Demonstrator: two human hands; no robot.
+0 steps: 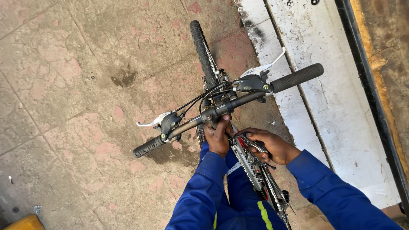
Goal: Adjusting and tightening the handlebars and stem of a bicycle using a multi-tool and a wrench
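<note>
Standing over a bicycle (238,140) on the stained tile floor (76,85), we look straight down its frame, with the front wheel (202,51) pointing away from us and a scuffed white panel (324,85) running along our right. As a whole the bike is heavy and rigid, best steadied by its metal parts, not by anything that turns or flexes.

The handlebar (221,108) crosses the view at a slant, a black rubber sleeve (298,76) on the far right end and another (147,147) at the near left. Those sleeves give sure, non-slip purchase; the bare bar between them is smooth and harder to hold firm.

Our left hand (218,136) is clenched around the stem just below the bar's centre, which keeps the steering from swinging. Our right hand (272,147) rests on the top tube just behind it, fingers wrapped around a small metal tool (255,145), possibly a folding key set, though it is too hidden to be sure.

Thin black cables (200,99) loop ahead of the bar to the two silver brake levers (149,122); they are soft and easily kinked, so no place to pull.
</note>
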